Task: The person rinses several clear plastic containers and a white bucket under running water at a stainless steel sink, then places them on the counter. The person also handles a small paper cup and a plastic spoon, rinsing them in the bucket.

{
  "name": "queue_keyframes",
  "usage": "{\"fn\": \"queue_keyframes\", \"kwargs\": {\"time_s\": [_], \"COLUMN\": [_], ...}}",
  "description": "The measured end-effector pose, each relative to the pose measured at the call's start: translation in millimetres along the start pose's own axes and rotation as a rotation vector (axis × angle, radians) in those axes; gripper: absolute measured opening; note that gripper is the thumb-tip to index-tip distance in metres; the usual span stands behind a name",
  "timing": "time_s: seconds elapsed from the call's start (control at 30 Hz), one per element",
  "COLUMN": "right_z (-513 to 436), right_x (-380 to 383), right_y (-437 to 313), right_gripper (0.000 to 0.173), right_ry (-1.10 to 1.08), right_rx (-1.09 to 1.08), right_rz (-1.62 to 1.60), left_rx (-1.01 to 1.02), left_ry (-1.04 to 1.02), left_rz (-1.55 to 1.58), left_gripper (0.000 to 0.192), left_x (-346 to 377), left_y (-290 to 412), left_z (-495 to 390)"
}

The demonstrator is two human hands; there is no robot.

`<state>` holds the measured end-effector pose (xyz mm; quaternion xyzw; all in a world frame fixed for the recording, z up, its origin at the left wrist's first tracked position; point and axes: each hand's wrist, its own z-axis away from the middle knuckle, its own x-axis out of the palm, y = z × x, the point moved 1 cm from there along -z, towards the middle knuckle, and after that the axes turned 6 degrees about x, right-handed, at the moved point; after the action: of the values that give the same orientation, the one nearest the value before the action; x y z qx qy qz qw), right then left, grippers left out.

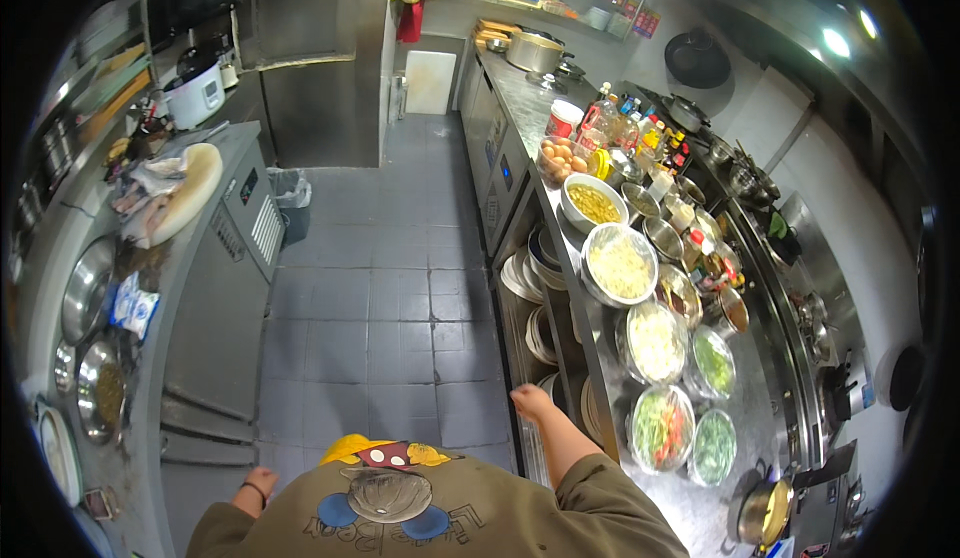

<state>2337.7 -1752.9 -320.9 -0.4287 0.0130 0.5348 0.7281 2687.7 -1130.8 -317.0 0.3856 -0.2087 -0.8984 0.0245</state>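
My left hand (260,481) hangs low beside the left counter, a dark band at its wrist. Its fingers are too hidden to tell how they are held. My right hand (531,402) is loosely curled by the open shelf of the right counter, with nothing seen in it. Stacked plates (541,335) fill that shelf. Above, on the steel countertop (559,408), stand a bowl of sliced green and red vegetables (661,429), bowls of chopped greens (713,447) and pale shredded food in a bowl (619,261). Farther along are a bowl of yellowish pieces in liquid (592,202) and eggs (561,159).
A tiled floor aisle (397,273) runs between the counters. At left are fish (154,183) on a round white cutting board (196,190), steel bowls (90,288) and a rice cooker (196,99). A lined bin (291,196) stands on the floor. Bottles (600,117) crowd the right counter.
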Motion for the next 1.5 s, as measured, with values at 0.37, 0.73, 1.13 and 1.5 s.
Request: {"fn": "queue_keyframes", "kwargs": {"time_s": [0.37,0.73,1.13,1.5], "right_z": [-145,-291,-597,-652], "right_x": [-39,-218,-488,-529], "right_y": [-368,-545,-619,-612], "right_gripper": [0.022,0.02,0.078,0.037], "right_ry": [-0.199,0.088,1.207,0.792], "right_rx": [-0.016,-0.194,0.302,0.195], "right_rz": [-0.364,-0.822,-0.766,-0.849], "left_rx": [-0.161,0.611,0.236,0.66], "left_ry": [-0.207,0.089,-0.318,-0.277], "left_rz": [-0.162,-0.029,-0.561,-0.363], "left_gripper": [0.033,0.036,0.029,0.027], "left_x": [-107,-309,-282,-270], "left_y": [91,617,581,906], "left_z": [-258,-579,-757,-882]}}
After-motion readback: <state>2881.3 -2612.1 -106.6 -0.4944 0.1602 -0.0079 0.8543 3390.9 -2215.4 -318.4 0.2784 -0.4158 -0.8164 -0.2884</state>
